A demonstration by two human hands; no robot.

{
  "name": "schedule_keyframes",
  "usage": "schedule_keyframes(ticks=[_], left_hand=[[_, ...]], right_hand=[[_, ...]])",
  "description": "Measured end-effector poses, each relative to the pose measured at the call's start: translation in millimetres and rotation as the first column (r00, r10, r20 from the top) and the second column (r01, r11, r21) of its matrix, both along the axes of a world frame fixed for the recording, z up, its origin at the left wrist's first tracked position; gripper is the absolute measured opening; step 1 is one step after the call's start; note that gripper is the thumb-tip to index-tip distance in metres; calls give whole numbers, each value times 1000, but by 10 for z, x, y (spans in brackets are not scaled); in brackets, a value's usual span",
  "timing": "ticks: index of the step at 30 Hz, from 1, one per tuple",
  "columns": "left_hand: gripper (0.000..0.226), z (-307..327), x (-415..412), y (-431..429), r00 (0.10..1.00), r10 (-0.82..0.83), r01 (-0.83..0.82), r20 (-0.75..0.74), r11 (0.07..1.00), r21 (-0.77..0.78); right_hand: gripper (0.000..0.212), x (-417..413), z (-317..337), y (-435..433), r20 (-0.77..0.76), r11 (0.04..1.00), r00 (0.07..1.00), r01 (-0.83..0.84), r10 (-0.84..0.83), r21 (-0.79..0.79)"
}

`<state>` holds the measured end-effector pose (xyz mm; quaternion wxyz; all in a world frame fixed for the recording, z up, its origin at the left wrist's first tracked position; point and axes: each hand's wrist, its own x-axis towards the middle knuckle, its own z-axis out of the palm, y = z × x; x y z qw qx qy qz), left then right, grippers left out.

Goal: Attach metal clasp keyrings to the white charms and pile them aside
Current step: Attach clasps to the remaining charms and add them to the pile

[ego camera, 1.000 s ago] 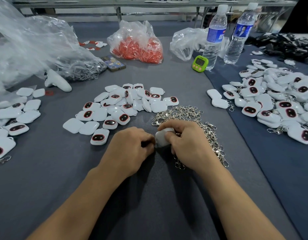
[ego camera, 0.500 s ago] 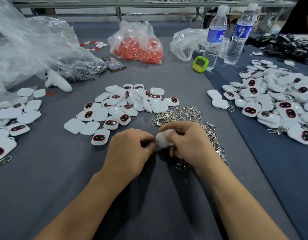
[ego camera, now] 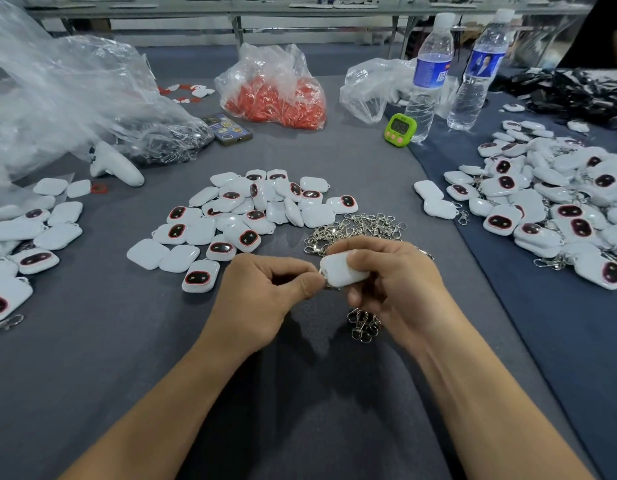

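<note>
While both hands are working at centre frame, the right hand [ego camera: 400, 289] is gripping one white charm [ego camera: 341, 270], blank side up, thumb on top, fingers curled under. The left hand [ego camera: 262, 299] is pinching a small metal piece [ego camera: 329, 286] at the charm's left edge, thumb to forefinger, other fingers curled in. Can't tell whether it's through the loop.

The keyring heap [ego camera: 355, 230] is lying just behind the right hand and running under it. Loose charms [ego camera: 251, 216] are sitting above-left of the hands. The pile with clasps [ego camera: 549, 202] is sitting at right on dark blue cloth [ego camera: 542, 341], and another batch [ego camera: 23, 237] is lying at the left edge.

Grey cloth [ego camera: 92, 341] is covering the main surface, meeting the blue on a diagonal. Upper frame is showing clear bags [ego camera: 57, 98], a bag of red parts [ego camera: 275, 95], two water bottles [ego camera: 428, 74] and a green timer [ego camera: 399, 129]. Metal table frames [ego camera: 237, 26] are running along the top edge.
</note>
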<state>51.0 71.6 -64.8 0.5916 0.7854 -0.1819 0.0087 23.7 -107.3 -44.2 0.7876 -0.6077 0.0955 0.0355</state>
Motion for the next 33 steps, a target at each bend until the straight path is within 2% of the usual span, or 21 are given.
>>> schedule_keyframes(ticks=[3,4,5,6,7,9,11,13,17,19,22,25,27,29,31,33], left_hand=[[3,-25,-43,2,945,19,-89,326,975,202],[8,-33,-66,-15,908,28,-136,417,963,232],[10,-48,-89,-36,892,48,-161,449,963,216],[6,-50,-99,-52,905,82,-165,418,972,167],[4,-39,-101,-70,943,103,-135,318,987,81],[23,-18,-91,-110,992,91,-86,90,995,-52],[30,-14,-75,-139,997,49,-55,-53,991,-125],[29,-24,-74,-160,993,23,-40,-119,989,-144],[23,-54,-100,-177,996,44,-48,-80,997,-53],[19,-41,-95,-141,998,57,-57,-1,998,-2],[20,-23,-81,-61,970,22,-77,241,972,223],[26,1,-61,-31,894,-32,-201,448,863,462],[24,-9,-58,-36,866,-44,-265,498,804,532],[17,-33,-61,-40,920,-7,-180,393,881,437],[18,-39,-59,-47,984,12,-50,176,977,209],[21,-22,-68,-73,999,-10,7,50,999,52]], right_hand=[[27,-9,-4,6,26,999,999,23,-22,-41],[28,-11,-5,9,21,999,999,28,-27,-29],[29,-13,-4,9,6,999,999,32,-32,-4],[31,-13,-3,8,-13,999,999,39,-38,26],[32,-8,0,11,-30,997,999,46,-44,56],[31,3,0,23,-45,995,998,54,-50,88],[29,7,-2,39,-38,995,998,50,-46,86],[26,5,-3,52,-21,995,999,50,-49,85],[26,-2,4,86,36,996,997,72,-73,48],[28,-8,7,101,66,996,995,77,-79,35],[33,-21,4,98,58,994,995,78,-83,76],[32,-27,-7,98,51,993,996,73,-78,91],[31,-20,-17,101,44,994,996,72,-76,88],[33,-11,-17,94,28,993,997,63,-66,104],[35,-4,-2,75,17,988,999,46,-49,149],[35,-9,19,53,18,983,1000,16,-19,184]])
